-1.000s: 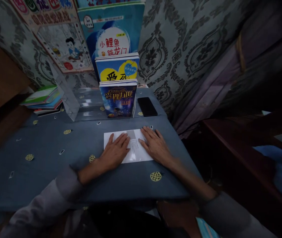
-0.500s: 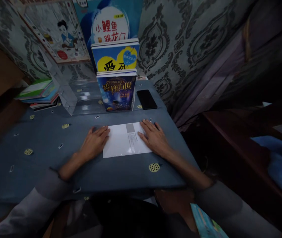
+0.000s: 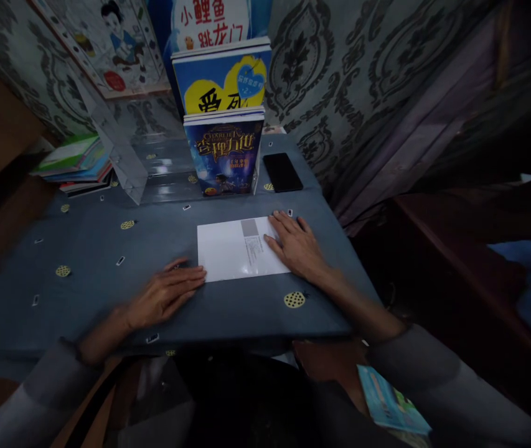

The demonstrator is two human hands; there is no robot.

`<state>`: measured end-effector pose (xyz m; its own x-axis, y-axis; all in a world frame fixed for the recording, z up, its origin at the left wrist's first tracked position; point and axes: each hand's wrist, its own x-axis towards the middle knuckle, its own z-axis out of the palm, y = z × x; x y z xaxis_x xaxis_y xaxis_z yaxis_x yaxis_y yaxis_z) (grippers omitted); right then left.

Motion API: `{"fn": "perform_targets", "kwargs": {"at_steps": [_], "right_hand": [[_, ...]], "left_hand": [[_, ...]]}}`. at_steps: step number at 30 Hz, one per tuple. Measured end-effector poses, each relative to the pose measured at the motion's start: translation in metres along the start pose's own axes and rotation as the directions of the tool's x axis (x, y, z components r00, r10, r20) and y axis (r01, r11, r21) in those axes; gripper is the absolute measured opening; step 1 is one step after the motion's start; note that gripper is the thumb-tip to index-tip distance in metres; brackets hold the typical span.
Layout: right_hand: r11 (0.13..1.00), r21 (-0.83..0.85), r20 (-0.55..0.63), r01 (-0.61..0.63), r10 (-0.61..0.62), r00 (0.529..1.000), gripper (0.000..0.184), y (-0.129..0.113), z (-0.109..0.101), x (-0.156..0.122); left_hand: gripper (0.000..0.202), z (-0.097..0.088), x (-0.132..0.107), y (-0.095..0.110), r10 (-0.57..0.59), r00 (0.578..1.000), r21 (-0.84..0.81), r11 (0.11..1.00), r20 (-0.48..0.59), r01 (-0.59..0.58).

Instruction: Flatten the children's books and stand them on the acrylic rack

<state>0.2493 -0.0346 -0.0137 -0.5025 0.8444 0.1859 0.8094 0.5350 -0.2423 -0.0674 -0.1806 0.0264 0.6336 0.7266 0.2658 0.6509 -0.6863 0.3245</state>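
A white sheet of paper (image 3: 232, 250) with a grey patch and small print lies flat on the blue-grey tablecloth (image 3: 106, 249). My right hand (image 3: 296, 246) rests flat on the sheet's right edge, fingers stretched out. My left hand (image 3: 167, 292) lies open on the cloth, its fingertips touching the sheet's lower left corner. Just behind the sheet, a dark blue book (image 3: 225, 155) stands upright in a clear stand, with a yellow-and-blue book (image 3: 222, 78) behind it.
A black phone (image 3: 282, 172) lies right of the books. A clear acrylic divider (image 3: 116, 155) stands at the left, beside a stack of flat books (image 3: 76, 165). Patterned wallpaper backs the table. A dark wooden bench sits at the right, and a teal booklet (image 3: 389, 404) lies near my lap.
My left hand has slid off the paper, leftward and toward me, ending at the sheet's lower left corner. My right hand stays on the right edge. The view has tilted down a little.
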Motion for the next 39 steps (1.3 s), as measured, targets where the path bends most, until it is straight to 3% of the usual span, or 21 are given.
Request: {"fn": "perform_targets", "kwargs": {"at_steps": [5, 10, 18, 22, 25, 31, 39], "right_hand": [[1.000, -0.005, -0.001, -0.006, 0.006, 1.000, 0.056, -0.002, -0.004, 0.000], [0.997, 0.074, 0.025, -0.001, -0.001, 1.000, 0.053, 0.002, -0.012, 0.003], [0.935, 0.354, 0.039, -0.016, 0.002, 0.999, 0.057, 0.024, -0.030, 0.011], [0.858, 0.513, 0.029, -0.037, 0.026, 0.999, 0.058, 0.029, -0.036, 0.010], [0.800, 0.599, 0.006, -0.032, 0.036, 0.999, 0.057, 0.033, -0.035, 0.010], [0.789, 0.613, -0.007, -0.039, 0.054, 0.998, 0.056, 0.036, -0.033, 0.013], [0.837, 0.545, -0.017, -0.039, 0.057, 0.998, 0.050, 0.035, -0.029, 0.014]], "left_hand": [[0.038, -0.006, 0.002, 0.004, 0.036, 0.999, 0.002, 0.999, 0.018, -0.036], [0.036, -0.001, 0.029, 0.005, 0.096, 0.992, 0.040, 0.994, 0.081, -0.099], [0.036, 0.031, 0.120, 0.014, 0.179, 0.969, 0.093, 0.976, 0.172, -0.197], [0.040, 0.045, 0.173, -0.005, 0.072, 0.981, 0.166, 0.981, 0.180, -0.103], [0.044, 0.052, 0.197, -0.017, -0.022, 0.986, 0.216, 0.976, 0.168, -0.015], [0.040, 0.058, 0.201, -0.019, 0.014, 0.994, 0.222, 0.974, 0.112, -0.039], [0.044, 0.057, 0.186, 0.007, 0.181, 0.969, 0.055, 0.980, 0.169, -0.193]]}}
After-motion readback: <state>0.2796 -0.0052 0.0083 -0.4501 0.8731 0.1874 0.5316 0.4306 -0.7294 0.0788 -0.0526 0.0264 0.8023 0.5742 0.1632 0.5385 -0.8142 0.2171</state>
